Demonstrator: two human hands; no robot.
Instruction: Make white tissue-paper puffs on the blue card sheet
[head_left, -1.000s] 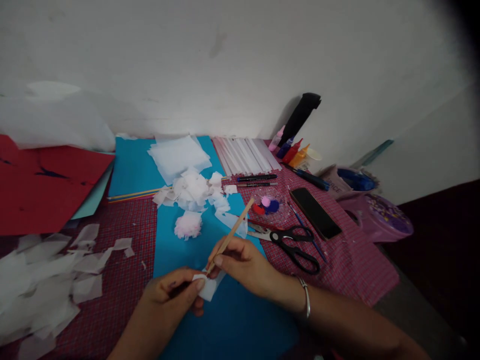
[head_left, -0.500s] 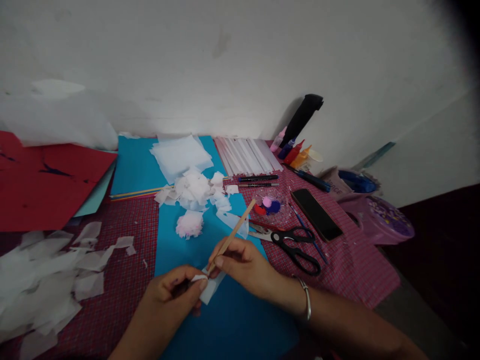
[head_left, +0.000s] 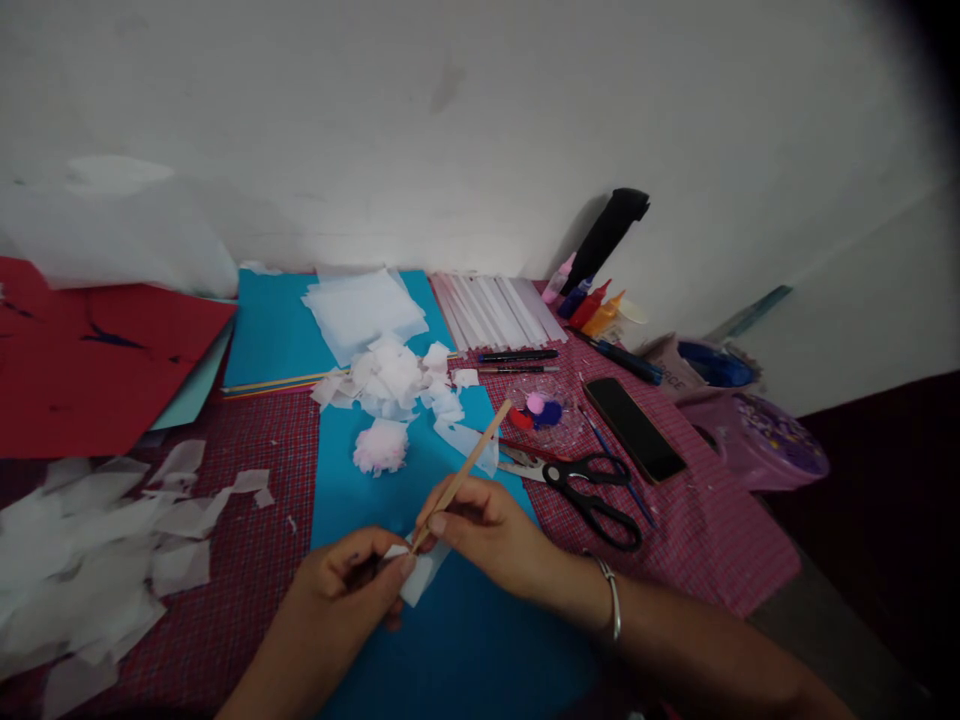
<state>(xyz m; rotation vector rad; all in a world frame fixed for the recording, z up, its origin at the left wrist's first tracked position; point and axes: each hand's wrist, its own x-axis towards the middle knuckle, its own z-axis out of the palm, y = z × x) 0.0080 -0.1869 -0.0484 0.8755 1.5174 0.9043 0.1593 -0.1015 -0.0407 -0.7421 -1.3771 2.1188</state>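
Between thumb and fingers, my left hand (head_left: 352, 590) pinches a small piece of white tissue paper (head_left: 420, 578). A thin flat wooden stick (head_left: 476, 455) is gripped in my right hand (head_left: 487, 530), slanting up and away, its lower end against the tissue paper. Both hands are close together over a blue sheet (head_left: 465, 640). Just beyond them sits a fluffy pinkish-white paper ball (head_left: 380, 447). Behind the ball lies a heap of crumpled white tissue pieces (head_left: 390, 375). Scissors with black handles (head_left: 592, 480) lie right of my right hand.
Loose tissue squares (head_left: 97, 550) cover the left side, near red sheets (head_left: 97, 350). A clear dish (head_left: 547, 412) holds red, pink and blue paint. Further right are a phone (head_left: 634, 428), paint bottles (head_left: 600, 310) and a pink tub (head_left: 757, 440). White strips (head_left: 495, 310) lie by the wall.
The hands, stick and tissue paper hold nearly the same place. The lower end of the stick and the folded tissue edge have shifted very slightly.
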